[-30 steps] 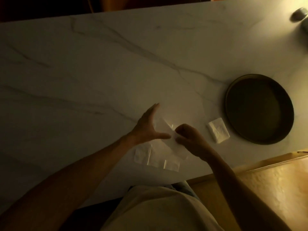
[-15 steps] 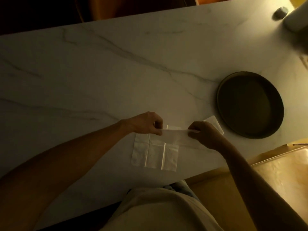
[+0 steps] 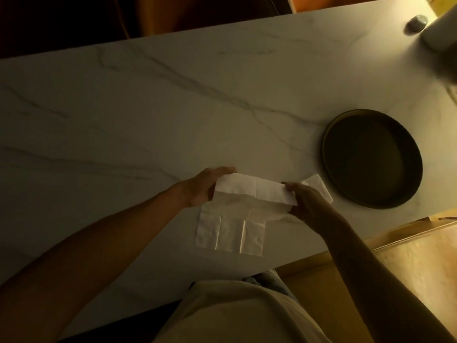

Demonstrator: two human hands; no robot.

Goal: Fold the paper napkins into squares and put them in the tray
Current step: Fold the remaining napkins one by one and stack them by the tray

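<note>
I hold a white paper napkin (image 3: pixel 254 190) stretched out as a long strip just above the marble table, its lower layer drooping. My left hand (image 3: pixel 202 186) grips its left end, my right hand (image 3: pixel 306 201) its right end. Under the strip, near the table's front edge, lie several flat napkins (image 3: pixel 230 233) side by side. A small folded napkin square (image 3: pixel 319 185) peeks out behind my right hand. The round dark tray (image 3: pixel 329 137) sits to the right, with nothing in it.
The marble table (image 3: pixel 173 107) stretches wide to the left and back. A small dark round object (image 3: pixel 417 23) and a pale cylinder (image 3: pixel 442 28) stand at the far right corner. Wooden floor shows below the table's right front edge.
The napkin has been unfolded from a small bundle into a long strip, my hands moving apart. The view has shifted so the tray sits further right.
</note>
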